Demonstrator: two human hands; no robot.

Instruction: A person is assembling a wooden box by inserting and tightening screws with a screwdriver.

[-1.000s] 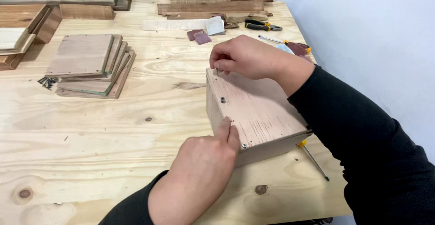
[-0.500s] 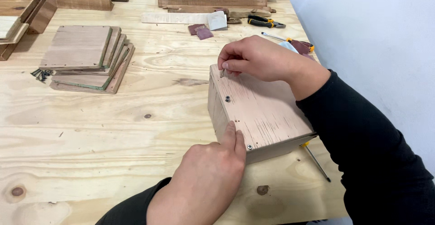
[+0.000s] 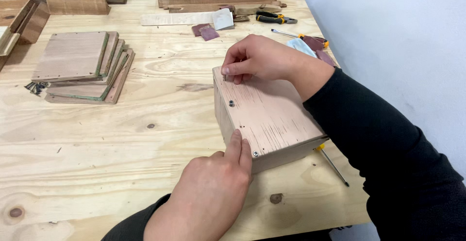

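A small wooden box (image 3: pixel 272 117) of pale reddish plywood sits on the plywood workbench (image 3: pixel 145 144). Its top panel shows a screw (image 3: pixel 231 103) along the left edge and another screw (image 3: pixel 255 153) at the near corner. My right hand (image 3: pixel 259 59) pinches a small screw (image 3: pixel 224 77) upright at the box's far left corner. My left hand (image 3: pixel 213 187) rests against the near left side of the box, thumb on the top edge beside the corner screw.
A stack of square plywood panels (image 3: pixel 82 66) lies to the left, with loose screws (image 3: pixel 36 86) beside it. Wood offcuts, sandpaper pieces (image 3: pixel 206 31), pliers (image 3: pixel 274 18) and a screwdriver (image 3: pixel 303 36) lie at the back. Another screwdriver (image 3: pixel 332 163) pokes out from under the box.
The view has shifted slightly. My right hand keeps the screw at the far corner and my left hand has stayed on the near edge of the box.
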